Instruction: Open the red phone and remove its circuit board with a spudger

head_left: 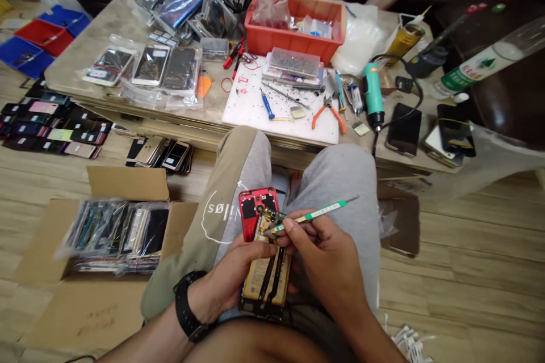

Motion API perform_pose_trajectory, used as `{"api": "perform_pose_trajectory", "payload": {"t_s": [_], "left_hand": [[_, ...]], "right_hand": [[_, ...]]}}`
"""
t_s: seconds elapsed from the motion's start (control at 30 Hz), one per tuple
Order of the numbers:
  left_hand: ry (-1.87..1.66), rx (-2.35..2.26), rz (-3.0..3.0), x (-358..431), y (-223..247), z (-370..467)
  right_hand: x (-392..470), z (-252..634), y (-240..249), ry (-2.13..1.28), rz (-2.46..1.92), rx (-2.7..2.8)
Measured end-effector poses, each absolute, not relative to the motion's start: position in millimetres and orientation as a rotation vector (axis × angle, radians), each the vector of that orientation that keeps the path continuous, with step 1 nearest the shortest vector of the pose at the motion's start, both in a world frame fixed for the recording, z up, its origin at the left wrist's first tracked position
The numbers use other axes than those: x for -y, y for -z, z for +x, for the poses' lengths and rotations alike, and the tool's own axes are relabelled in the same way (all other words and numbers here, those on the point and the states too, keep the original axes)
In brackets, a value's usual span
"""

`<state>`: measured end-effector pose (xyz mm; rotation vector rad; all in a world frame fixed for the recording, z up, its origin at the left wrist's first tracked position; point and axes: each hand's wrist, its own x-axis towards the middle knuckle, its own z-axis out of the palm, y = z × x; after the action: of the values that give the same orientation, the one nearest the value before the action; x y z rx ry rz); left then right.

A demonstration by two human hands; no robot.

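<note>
An opened smartphone (259, 279) lies in my left hand (232, 272), which grips its left side with the thumb across the top of the battery. Its innards show: a battery, black flex cables and part of a circuit board near the upper end. A red back cover (250, 231) sticks out behind the phone's upper left. Pinched in my right hand (326, 255) is a slim green pry tool (326, 210). One metal end points up and right; the other meets the phone by the board. My right fingers partly hide the phone's upper right edge.
A low table ahead bears a white foam mat (242, 110) with a blue screwdriver (267, 103), orange-handled cutters (327, 115) and a red bin (293, 45). A green heat tool (373, 93) and a bottle (481, 68) stand right. A carton (42, 238) of bagged phones sits left.
</note>
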<state>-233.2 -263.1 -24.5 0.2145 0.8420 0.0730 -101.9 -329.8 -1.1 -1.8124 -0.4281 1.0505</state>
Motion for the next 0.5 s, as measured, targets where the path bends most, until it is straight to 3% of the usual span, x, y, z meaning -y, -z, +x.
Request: {"api": "perform_pose_trajectory", "payload": {"t_s": [0.5], "left_hand": [[-0.119,-0.795,0.236,264.0,29.9,-234.3]], "right_hand": [[332.6,-101.5,9.3,-1.2,-1.647,0.18]]}}
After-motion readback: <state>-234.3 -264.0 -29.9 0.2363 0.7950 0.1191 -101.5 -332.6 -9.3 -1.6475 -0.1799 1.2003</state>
